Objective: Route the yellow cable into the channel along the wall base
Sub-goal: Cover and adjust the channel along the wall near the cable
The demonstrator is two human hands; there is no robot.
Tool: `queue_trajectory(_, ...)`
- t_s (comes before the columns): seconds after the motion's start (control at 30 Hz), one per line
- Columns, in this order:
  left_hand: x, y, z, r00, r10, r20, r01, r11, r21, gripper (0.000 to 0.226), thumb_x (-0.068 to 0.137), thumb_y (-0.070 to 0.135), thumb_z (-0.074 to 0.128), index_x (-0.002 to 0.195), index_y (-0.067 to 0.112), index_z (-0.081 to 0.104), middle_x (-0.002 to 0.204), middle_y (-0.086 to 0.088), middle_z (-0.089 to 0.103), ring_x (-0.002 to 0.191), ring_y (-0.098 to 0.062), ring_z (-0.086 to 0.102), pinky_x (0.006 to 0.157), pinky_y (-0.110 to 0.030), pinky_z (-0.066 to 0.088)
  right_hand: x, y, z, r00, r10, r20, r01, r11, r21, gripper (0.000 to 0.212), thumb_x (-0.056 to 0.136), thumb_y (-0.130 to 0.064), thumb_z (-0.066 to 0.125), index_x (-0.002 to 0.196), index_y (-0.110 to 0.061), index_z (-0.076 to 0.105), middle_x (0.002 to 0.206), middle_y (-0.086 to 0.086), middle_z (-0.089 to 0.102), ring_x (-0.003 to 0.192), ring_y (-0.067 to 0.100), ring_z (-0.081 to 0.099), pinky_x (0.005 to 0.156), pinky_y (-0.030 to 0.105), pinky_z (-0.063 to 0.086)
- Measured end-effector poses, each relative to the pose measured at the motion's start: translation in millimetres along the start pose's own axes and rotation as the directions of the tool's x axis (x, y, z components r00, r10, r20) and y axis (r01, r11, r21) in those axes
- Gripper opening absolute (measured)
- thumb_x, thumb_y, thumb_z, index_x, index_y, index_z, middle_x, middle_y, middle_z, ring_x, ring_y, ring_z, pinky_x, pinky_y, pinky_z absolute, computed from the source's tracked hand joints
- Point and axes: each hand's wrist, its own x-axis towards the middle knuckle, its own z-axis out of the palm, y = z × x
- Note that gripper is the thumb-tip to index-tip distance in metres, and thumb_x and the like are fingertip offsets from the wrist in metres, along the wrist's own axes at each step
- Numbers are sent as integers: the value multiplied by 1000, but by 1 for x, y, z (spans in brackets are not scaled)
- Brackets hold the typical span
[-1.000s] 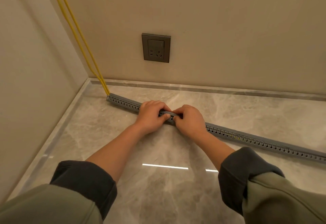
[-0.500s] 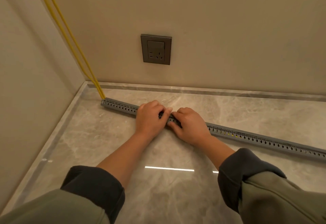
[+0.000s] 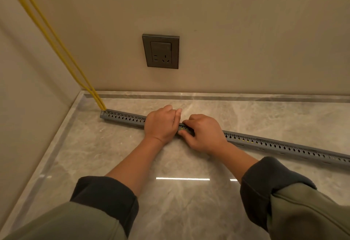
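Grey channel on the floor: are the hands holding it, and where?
Yes. The left hand and right hand grip the grey channel partway along its length, fingers curled over it.

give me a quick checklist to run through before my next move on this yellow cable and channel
1. Yellow cable enters the channel at its left end: ok.
2. Cable inside the channel right of the hands, yellow showing through the slots: ok.
3. Cable seated under the left hand and right hand: cannot tell, hidden.
4. Both hands hold the channel: ok.
5. Channel along the wall base: not ok, it lies angled out on the floor.
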Motion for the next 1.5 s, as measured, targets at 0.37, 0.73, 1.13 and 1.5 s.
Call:
queue_trajectory(0.37,-4,4,-9,972,-54,229,17,987,157,49,100,42,24,87,20,67,82,2,61,80,-21,56,74,-37,38,-7,6,-28,965,63,254,-76,996,45,32,80,-49,58,107,-32,63,88,-7,62,84,14,57,65,34,50)
queue_trajectory(0.73,-4,70,-13,790,266,553,-235,963,-128,29,84,52,59,103,34,47,95,13,58,81,-11,54,63,-26,34,-60,78,-98,697,374,612,-402,910,-99,33,65,-38,69,96,-32,64,89,-7,64,82,15,62,75,35,55)
queue_trajectory(1.13,9,62,-26,759,229,610,-303,953,19,33,90,47,54,115,25,53,109,5,48,93,-14,49,80,-29,43,-85,114,-135,686,395,611,-299,919,-257,30,76,-18,69,104,-22,60,97,-1,60,87,20,59,63,27,43)
queue_trajectory(1.5,67,51,-52,860,122,496,-204,972,116,40,90,44,58,121,19,53,109,-2,49,100,-20,49,81,-33,39,-22,136,-139,909,262,324,-169,943,-288,18,84,-22,59,102,-26,60,104,-1,60,92,22,58,66,30,42)
